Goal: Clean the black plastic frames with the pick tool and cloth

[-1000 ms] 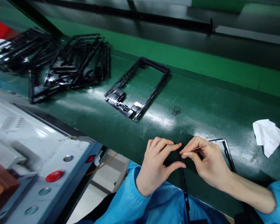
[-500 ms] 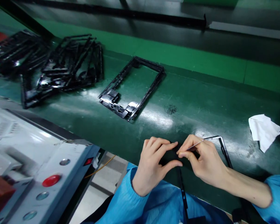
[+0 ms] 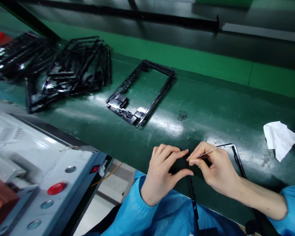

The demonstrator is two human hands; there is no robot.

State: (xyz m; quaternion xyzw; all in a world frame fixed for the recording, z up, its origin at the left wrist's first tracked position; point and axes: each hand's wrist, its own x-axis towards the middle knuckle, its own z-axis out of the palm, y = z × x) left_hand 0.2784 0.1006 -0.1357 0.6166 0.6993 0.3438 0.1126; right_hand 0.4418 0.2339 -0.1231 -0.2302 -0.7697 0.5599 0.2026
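1. The left hand [image 3: 162,173] rests at the near edge of the green desk [image 3: 211,108]. Its fingers are curled, and its thumb and first finger pinch the corner of a thin black frame [image 3: 237,157].
2. The left wrist comes out of a blue sleeve [image 3: 137,213] and bends up toward the frame.
3. The right hand [image 3: 216,168] sits just beside the left hand, and their fingertips almost touch. Its thumb and fingers are pressed together on a thin metal pick [image 3: 207,152].
4. The pick is slim and shiny. Its tip points at the spot where the left fingers pinch the frame.
5. The right forearm is bare and stretches off to the right, into another blue sleeve.
6. The black frame lies flat on the desk under both hands. It is very thin. One rounded corner shows just right of the right hand, with a bright shine along its edge. A dark strip of it runs down toward the person.
7. Farther back on the desk lies one open black plastic frame [image 3: 141,93], well apart from the hands.
8. A messy pile of black frames [image 3: 64,70] sits at the far left.
9. A crumpled white cloth [image 3: 279,137] lies at the right.
10. A gray machine with a red button [image 3: 56,187] stands at the near left.
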